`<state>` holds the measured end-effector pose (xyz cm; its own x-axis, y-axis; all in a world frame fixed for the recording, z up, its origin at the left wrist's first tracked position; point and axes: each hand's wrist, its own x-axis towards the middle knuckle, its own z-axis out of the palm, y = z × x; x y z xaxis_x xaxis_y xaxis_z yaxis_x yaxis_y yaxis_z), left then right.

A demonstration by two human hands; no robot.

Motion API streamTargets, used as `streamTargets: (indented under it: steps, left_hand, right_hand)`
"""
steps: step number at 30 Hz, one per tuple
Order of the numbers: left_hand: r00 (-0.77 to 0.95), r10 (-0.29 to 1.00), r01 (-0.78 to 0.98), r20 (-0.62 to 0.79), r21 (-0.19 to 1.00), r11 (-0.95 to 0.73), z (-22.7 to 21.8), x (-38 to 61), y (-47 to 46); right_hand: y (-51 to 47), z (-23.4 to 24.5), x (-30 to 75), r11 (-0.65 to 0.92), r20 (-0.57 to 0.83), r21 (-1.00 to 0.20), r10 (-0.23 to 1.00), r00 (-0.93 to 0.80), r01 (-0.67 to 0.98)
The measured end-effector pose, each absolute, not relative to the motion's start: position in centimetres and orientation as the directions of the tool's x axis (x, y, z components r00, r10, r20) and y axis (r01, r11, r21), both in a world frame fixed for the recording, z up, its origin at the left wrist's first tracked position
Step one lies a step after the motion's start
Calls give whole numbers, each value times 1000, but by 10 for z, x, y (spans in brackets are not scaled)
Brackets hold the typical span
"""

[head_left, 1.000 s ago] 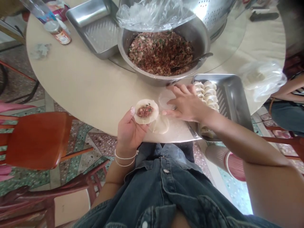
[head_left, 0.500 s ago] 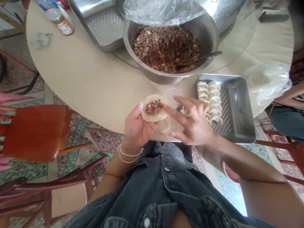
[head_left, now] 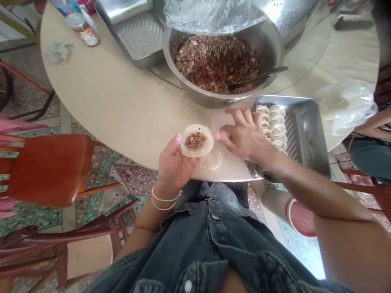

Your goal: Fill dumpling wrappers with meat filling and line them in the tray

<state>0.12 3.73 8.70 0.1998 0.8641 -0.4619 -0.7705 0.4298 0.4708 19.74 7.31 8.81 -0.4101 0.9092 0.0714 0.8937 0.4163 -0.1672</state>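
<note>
My left hand (head_left: 174, 165) cups a round dumpling wrapper (head_left: 196, 141) with a dab of red meat filling in its middle. My right hand (head_left: 244, 134) reaches over the table just right of it, fingers spread and lowered onto a small clear dish beside the big bowl. A loose wrapper (head_left: 214, 159) lies on the table edge between my hands. A steel bowl (head_left: 269, 38) of minced filling with a spoon (head_left: 259, 77) stands behind.
A steel tray (head_left: 305, 130) with a row of folded dumplings (head_left: 275, 126) sits right of my hand. Another tray (head_left: 137, 36), a colander, a plastic bag (head_left: 348, 103) and a jar (head_left: 83, 29) are on the round table. A wooden chair (head_left: 49, 169) stands at left; another person sits at right.
My right hand came back from beside the filled wrapper and went down over the small dish again. The left hand kept holding the filled wrapper, nearly still.
</note>
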Motion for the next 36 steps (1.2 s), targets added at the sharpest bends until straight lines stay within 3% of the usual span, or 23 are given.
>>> streamTargets:
  steps: [3,8,14,17,20,24,28,32,36]
  left_hand:
    - [228,864,-765,-449,466,444,87,2,37]
    - [323,834,-744,-447,425,516,90,8,35]
    - [484,784,-696,-389,373,614,96,17,34]
    - [434,807,-716,-400,391,578,93,13,34]
    - [287,857,-754,-427,451,477,90,4,34]
    - [137,897,-765,-421,530,366,91,-5,35]
    - [149,901,-773,-406,520,363,93,-4,34]
    - [239,906,-787,-349,477,391,92,1,32]
    - [337,877,-757,-341,456,468,94,9,29]
  right_hand:
    - [73,90,196,427,78,-170,904,-420,888]
    - [57,99,193,502,241,-217,859,-452,837]
    - [42,102,182,630,222,-353,775,-592,692]
    - [47,105,184,642,268,-340,767,-583,687]
    - [61,100,192,469,256,-273,877,-407,840]
    - [79,84,196,364,118,-188,930,-347,912]
    - [79,80,194,384,22,-140,923,-385,913]
    - [60,95,187,438,220,-182,891,-398,880]
    - [36,103,174,653,428,-171,724,-541,738]
